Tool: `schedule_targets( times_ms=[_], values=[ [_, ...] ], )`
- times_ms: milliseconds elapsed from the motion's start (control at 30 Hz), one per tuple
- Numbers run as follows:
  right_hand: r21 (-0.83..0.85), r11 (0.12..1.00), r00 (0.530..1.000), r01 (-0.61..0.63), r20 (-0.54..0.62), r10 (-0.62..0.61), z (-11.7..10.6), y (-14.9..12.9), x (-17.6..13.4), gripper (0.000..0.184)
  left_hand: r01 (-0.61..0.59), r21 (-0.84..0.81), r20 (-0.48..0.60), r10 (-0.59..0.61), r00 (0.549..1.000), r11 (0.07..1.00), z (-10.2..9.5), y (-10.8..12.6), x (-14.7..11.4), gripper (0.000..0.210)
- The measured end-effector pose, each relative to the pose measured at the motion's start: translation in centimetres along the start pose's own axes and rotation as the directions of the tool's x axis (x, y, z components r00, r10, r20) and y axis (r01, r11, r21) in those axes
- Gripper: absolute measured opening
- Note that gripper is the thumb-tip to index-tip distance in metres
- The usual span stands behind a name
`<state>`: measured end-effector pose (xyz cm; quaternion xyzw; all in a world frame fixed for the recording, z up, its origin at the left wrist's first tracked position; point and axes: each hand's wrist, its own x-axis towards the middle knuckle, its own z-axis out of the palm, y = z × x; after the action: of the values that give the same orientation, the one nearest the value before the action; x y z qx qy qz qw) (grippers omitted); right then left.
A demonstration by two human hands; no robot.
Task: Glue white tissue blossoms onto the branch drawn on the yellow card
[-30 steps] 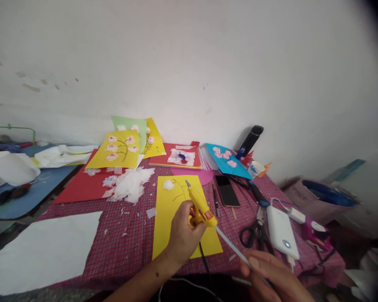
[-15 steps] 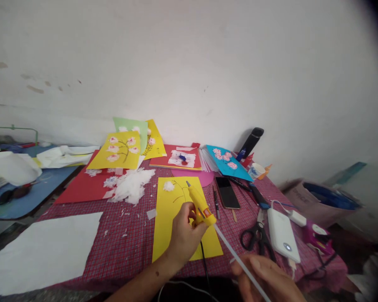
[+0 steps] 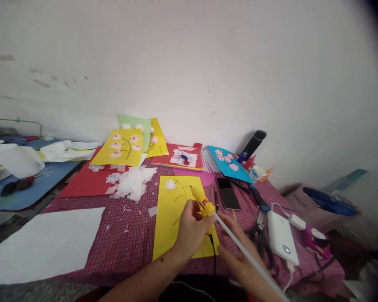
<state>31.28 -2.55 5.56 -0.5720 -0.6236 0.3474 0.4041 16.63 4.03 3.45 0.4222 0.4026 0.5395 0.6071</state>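
left hand [image 3: 190,228] gripped glue gun [image 3: 199,196] above yellow sheet [image 3: 166,230] near front edge of table [image 3: 126,247], hiding part of sheet. right hand [image 3: 237,262] was open beside gun; glue stick [image 3: 248,256] jutted from gun's rear. phone [image 3: 228,193] lay past sheet's right edge, scissors [image 3: 261,238] and power bank [image 3: 282,237] toward table's right edge. checked cloth [image 3: 110,239] covered table; pale wall [image 3: 176,63] stood behind back edge.

Head camera here (the sole view), looking forward and down: left hand [image 3: 189,228] and right hand [image 3: 245,270] close, tabletop [image 3: 116,230] beyond, wall [image 3: 189,63] above.
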Motion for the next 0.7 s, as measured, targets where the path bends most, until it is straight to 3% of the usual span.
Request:
schedule_targets(
  times_ms=[100, 267, 467, 600, 700],
  values=[
    [-0.089, 0.993, 0.995, 0.072, 0.071, -0.066, 1.4, -0.6, 1.8, 0.062, 0.063, -0.053, 0.01, -0.062, 0.998, 0.997, 0.7, 0.1, -0.2, 0.035],
    [0.11, 0.994, 0.99, 0.011, 0.136, -0.026, 2.9, -0.5, 3.5, 0.049, -0.01, 0.096, -0.041, 0.014, 0.999, 0.995, 0.7, 0.7, -0.7, 0.039],
    [0.251, 0.966, 0.987, -0.056, 0.159, 0.016, 1.6, -1.4, 3.7, 0.043, -0.064, 0.244, 0.062, 0.051, 0.997, 0.968, 0.0, 1.7, -1.7, 0.022],
    [0.276, 0.941, 0.963, -0.195, 0.235, 0.13, 0.5, -1.0, 4.4, 0.019, -0.136, 0.279, 0.098, 0.113, 0.989, 0.951, -0.4, 1.8, -1.9, 0.017],
    [0.294, 0.93, 0.969, -0.22, 0.174, 0.174, 0.2, -0.2, 5.0, 0.012, -0.184, 0.345, 0.127, 0.149, 0.981, 0.92, -0.7, 1.9, -1.9, 0.021]
  ],
)
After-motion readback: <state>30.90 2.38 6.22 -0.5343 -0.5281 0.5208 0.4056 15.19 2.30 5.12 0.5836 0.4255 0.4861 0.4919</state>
